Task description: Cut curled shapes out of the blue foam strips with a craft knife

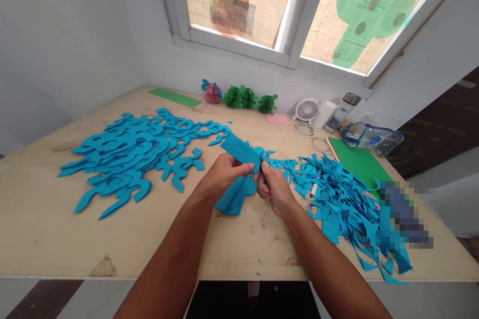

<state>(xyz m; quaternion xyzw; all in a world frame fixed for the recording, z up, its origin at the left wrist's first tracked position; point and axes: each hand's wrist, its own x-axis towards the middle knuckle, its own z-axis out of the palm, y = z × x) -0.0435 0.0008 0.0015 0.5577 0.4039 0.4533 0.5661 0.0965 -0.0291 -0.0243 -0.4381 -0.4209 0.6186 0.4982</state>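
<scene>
Cut shapes (pixel 127 154) heaped left of blue sheet (pixel 239 152); left hand (pixel 224 174) grip pinching sheet, held clear of desk (pixel 45 229). Right hand (pixel 275 192) grip clenched on dark tool (pixel 263 175) at sheet's right edge, offcuts (pixel 337 194) beyond. Judged mid-cut; next move calls for steadying sheet.

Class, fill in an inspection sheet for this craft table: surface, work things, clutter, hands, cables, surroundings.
Surface: plywood table, bare wood at the front.
Job's things: blue sheet held up between both hands; curved blue cut-outs piled to its left; blue scraps to its right.
Clutter: small fan, tape rolls, bottle, clear pouch, green sheet, pink notes, paper flowers, at the back and right.
Grippers: left hand pinches the blue sheet; right hand closed on a dark object, too hidden to name.
Cables: nothing seen.
Surroundings: window papered with newsprint; grey walls.
</scene>
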